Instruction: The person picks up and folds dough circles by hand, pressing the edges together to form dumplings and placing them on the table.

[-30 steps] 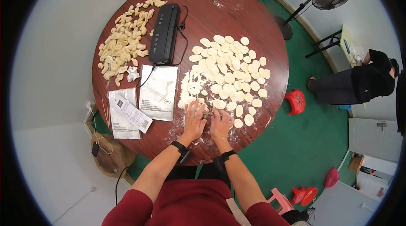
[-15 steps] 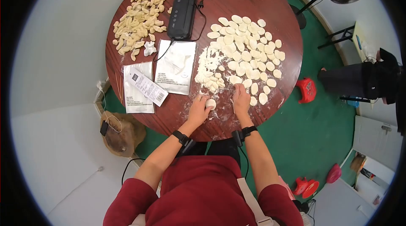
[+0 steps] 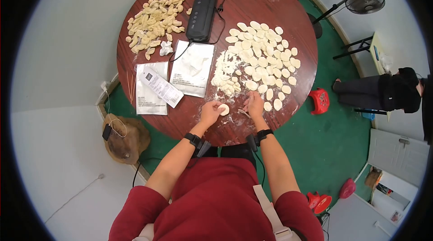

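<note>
My left hand (image 3: 211, 113) pinches the edge of a small round dough wrapper (image 3: 223, 110) on the floured table near its front edge. To the right, my right hand (image 3: 254, 105) is bent above the tabletop with its fingers partly curled and apart. A short pale stick (image 3: 244, 113), which looks like a small rolling pin, lies slanted beside its fingers. Many flat dough wrappers (image 3: 261, 61) are spread beyond my right hand. Between both hands and further off sit loose flour (image 3: 225, 67) and small dough pieces (image 3: 231, 88).
Shaped dough pieces (image 3: 155, 20) are heaped at the far left of the round table (image 3: 275, 2). Beside them stands a black vacuum sealer (image 3: 201, 14) with a cord, and silvery bags (image 3: 191, 72) lie nearer. Red stools (image 3: 320, 101) and another person (image 3: 383, 92) are at right.
My right hand has lifted off the stick, which has turned from nearly straight to slanted. My left hand still holds the wrapper, whose round face shows more. The view has shifted slightly.
</note>
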Motion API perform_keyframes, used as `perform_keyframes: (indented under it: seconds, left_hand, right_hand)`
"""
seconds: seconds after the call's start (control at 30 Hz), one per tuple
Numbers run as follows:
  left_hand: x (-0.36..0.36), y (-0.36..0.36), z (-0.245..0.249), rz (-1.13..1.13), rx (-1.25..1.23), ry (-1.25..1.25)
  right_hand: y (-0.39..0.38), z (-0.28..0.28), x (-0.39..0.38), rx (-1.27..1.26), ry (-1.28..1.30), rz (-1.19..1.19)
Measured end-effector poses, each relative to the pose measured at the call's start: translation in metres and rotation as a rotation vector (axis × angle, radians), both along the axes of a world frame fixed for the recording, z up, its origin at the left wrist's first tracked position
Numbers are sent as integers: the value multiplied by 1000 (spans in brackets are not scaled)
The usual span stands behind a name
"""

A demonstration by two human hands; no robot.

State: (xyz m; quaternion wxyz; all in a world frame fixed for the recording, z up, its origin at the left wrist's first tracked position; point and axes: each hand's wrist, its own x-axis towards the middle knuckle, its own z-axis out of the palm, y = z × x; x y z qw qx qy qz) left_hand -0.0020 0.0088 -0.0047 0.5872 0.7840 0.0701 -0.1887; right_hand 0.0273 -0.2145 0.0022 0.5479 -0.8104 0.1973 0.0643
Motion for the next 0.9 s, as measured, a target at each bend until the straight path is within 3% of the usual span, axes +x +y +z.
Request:
perform_keyframes:
  seconds: [0.07, 0.13, 0.2, 0.27, 0.37, 0.5, 0.6, 0.67, 0.73, 0.8, 0.9]
  left_hand:
    - [1, 10, -1, 1, -73, 111]
    - [3, 12, 0, 138, -270, 202]
    - [4, 14, 3, 143, -272, 194]
    - [7, 15, 5, 164, -335, 234]
    - [11, 11, 14, 141, -300, 207]
    - [18, 8, 17, 13, -243, 183]
    - [18, -1, 17, 42, -291, 215]
    - [16, -1, 7, 46, -282, 212]
    - [12, 2, 4, 125, -256, 224]
    - [8, 7, 8, 131, -257, 228]
    - [5, 15, 10, 221, -328, 270]
  right_hand:
    - [4, -4, 1, 93, 63, -35]
    - [7, -8, 5, 59, 120, 73]
    - [18, -3, 6, 35, 106, 148]
    - [31, 17, 9, 168, 292, 445]
    - [39, 26, 8, 151, 221, 653]
    - [23, 25, 16, 147, 189, 698]
    - [8, 29, 16, 241, 244, 661]
    - [-5, 25, 13, 155, 183, 670]
    - [-21, 25, 7, -447, 59, 916]
    - [-27, 32, -7, -699, -32, 1036]
    - [-30, 23, -25, -760, -217, 1107]
